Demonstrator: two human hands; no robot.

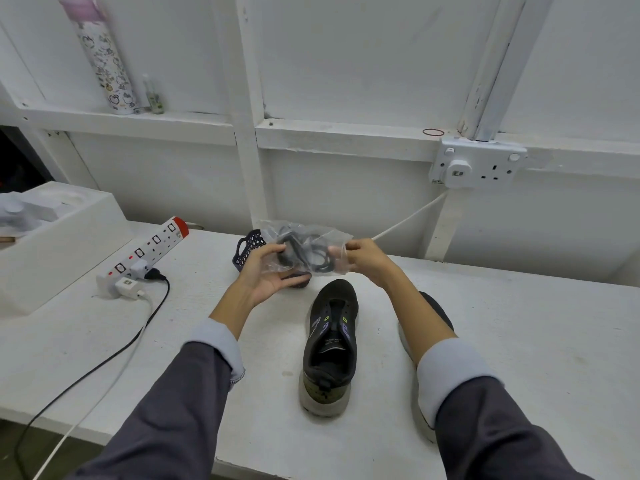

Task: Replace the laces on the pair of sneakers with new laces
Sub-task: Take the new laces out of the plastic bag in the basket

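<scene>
Nearest me: both forearms reach fwd over the white table point(536, 341), grey sleeves pushed back w/ pale cuffs showing. Btwn them sits one black sneaker point(329, 344), heel toward me, toe pointing away, upright on its pale sole. 2nd sneaker point(439, 308) is mostly hidden behind my right forearm; only a dark bit of the upper and some pale sole show.

Just past the toe, my hands are raised off the table, wrists bent up. Left hand point(263, 275): palm turned up, fingers curled under and round the left end of a clear plastic bag point(334, 237), thumb on top. Right hand point(367, 258): fingers bunched tight, pinching the bag's right edge; knuckles face me, so can't tell which fingertips do the pinching. The bag hangs stretched btwn the two hands. Inside it: coiled black laces point(304, 254).

Behind the bag, partly covered by my left hand, a dark mesh item point(247, 249) on the table; can't tell what it is.

Left side: white power strip point(149, 252) w/ red end, a white charger point(126, 285) and black plug in it, black cable point(104, 362) and white cable trailing off the near edge. Beside that, a white box point(69, 237).

Far wall: double socket point(481, 164) at right, red rubber band point(433, 132) on the ledge near it. Upper left ledge: tall patterned bottle point(104, 60), small spray bottle point(154, 95) just beside.
</scene>
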